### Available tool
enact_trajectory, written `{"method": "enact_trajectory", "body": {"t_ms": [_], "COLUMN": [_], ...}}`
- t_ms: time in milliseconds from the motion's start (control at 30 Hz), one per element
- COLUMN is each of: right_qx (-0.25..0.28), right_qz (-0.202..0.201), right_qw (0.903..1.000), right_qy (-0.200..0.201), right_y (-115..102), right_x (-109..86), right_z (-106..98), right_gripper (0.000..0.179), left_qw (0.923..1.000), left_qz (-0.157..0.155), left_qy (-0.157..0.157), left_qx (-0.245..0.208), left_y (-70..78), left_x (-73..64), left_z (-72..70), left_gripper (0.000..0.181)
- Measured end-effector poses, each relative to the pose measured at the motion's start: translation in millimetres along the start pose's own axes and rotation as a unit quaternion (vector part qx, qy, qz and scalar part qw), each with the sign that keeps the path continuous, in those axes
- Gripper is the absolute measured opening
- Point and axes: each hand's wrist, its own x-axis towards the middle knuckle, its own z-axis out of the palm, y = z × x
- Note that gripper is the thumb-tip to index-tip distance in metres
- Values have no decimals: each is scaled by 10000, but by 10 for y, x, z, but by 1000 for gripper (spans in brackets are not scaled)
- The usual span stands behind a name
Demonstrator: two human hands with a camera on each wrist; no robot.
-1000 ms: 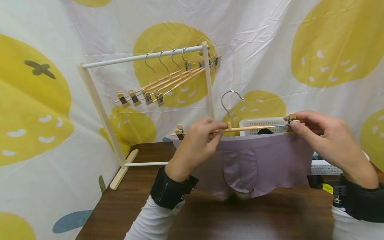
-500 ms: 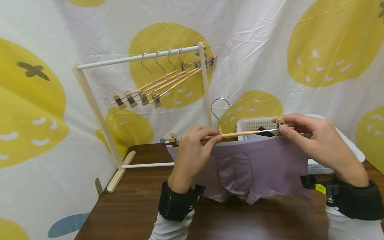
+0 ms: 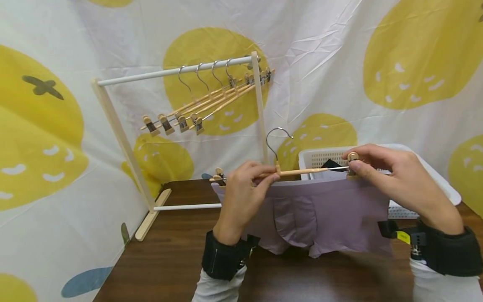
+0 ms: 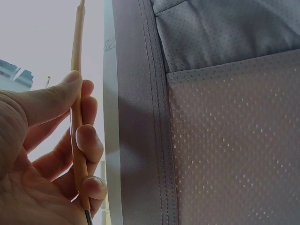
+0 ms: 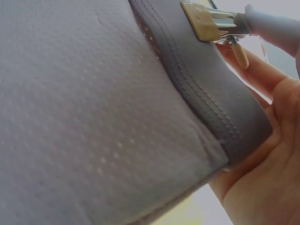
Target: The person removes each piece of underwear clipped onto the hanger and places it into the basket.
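A clip hanger (image 3: 302, 171) with a metal hook is held level above the table. My left hand (image 3: 243, 195) grips its wooden bar just left of the hook, and in the left wrist view the fingers wrap that bar (image 4: 78, 112). Mauve boxer briefs (image 3: 294, 214) hang below by the waistband. My right hand (image 3: 400, 180) pinches the right-end clip (image 3: 352, 161) between thumb and index finger. Up close in the right wrist view, this clip (image 5: 204, 21) sits on the waistband. At the left end, another clip (image 3: 219, 176) is partly behind my left hand.
A rack (image 3: 177, 73) with a white rail stands at the back left. Several clip hangers (image 3: 211, 102) hang from it near its right post. Behind the briefs is a white basket (image 3: 434, 176) with a dark item (image 3: 332, 164) inside. The brown table (image 3: 170, 260) lies underneath.
The hanger and briefs have shifted slightly left and down in view, and the bar has become nearly level. Both hands keep their holds on the bar and the right clip.
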Motion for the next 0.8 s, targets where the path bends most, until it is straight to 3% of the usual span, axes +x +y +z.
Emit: {"method": "enact_trajectory", "body": {"t_ms": [233, 533, 800], "right_qx": [261, 66, 284], "right_qz": [-84, -535, -788], "right_qw": [9995, 9981, 9960], "right_qy": [137, 291, 322], "right_y": [23, 77, 116], "right_x": [14, 9, 5], "right_z": [25, 48, 48], "right_gripper": [20, 28, 30], "left_qw": [10000, 9997, 9995], "left_qz": [75, 132, 78], "left_qy": [-14, -121, -194], "left_qx": [-35, -149, -239], "left_y": [-25, -56, -60], "left_x": [-2, 0, 9], "left_z": [-8, -7, 13], "left_gripper": [17, 17, 15]}}
